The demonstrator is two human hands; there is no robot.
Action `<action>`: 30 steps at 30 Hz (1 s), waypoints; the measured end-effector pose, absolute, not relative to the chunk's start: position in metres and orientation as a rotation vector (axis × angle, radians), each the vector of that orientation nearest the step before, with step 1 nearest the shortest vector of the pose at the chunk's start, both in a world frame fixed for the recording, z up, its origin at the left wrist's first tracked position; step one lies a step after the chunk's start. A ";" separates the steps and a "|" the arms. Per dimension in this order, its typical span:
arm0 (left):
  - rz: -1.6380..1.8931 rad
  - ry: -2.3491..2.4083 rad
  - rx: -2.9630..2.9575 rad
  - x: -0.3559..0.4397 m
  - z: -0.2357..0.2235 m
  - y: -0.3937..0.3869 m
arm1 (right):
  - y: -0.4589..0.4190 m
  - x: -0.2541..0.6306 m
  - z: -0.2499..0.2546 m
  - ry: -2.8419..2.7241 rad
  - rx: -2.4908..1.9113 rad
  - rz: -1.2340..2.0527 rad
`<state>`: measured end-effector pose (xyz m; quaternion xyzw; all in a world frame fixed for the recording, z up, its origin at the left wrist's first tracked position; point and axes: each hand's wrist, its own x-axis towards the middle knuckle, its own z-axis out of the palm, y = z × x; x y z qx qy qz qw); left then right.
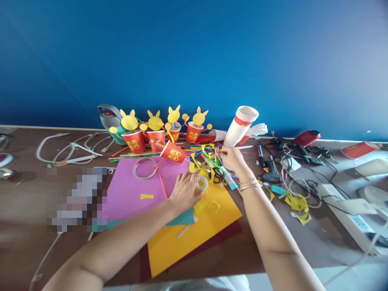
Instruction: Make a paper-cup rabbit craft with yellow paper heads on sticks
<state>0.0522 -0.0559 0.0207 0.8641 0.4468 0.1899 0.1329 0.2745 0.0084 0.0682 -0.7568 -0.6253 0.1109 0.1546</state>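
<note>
My left hand point(185, 190) is curled round a small roll of clear tape point(201, 184) above the yellow paper. Farther right, my right hand point(233, 158) reaches into a pile of paper scraps, straws and pipe cleaners. Its fingers are pinched together, and what lies between them is too small to make out. A red paper cup point(173, 152) with gold characters lies tipped over beyond my left hand, with a pink strip trailing from it. Behind it stand several red cups point(133, 141) with yellow paper animal heads point(129, 122) on top.
Purple paper point(121, 186) and yellow-orange paper point(176, 242) cover the table's middle. A stack of white paper cups point(239, 127) leans near the blue wall. A glue gun point(272, 173), cables and a power strip point(348, 218) crowd the right side. A white cable point(71, 149) coils at left.
</note>
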 end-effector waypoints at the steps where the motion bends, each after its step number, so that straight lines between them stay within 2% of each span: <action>1: 0.545 1.300 2.505 0.052 0.021 -0.056 | 0.007 0.276 0.068 -1.815 -2.185 0.321; 13: 0.534 1.307 2.531 0.053 0.019 -0.056 | -0.013 0.301 0.081 -1.844 -2.351 0.297; 30: 0.553 1.294 2.559 0.053 0.019 -0.055 | -0.018 0.256 0.082 -2.069 -2.119 0.256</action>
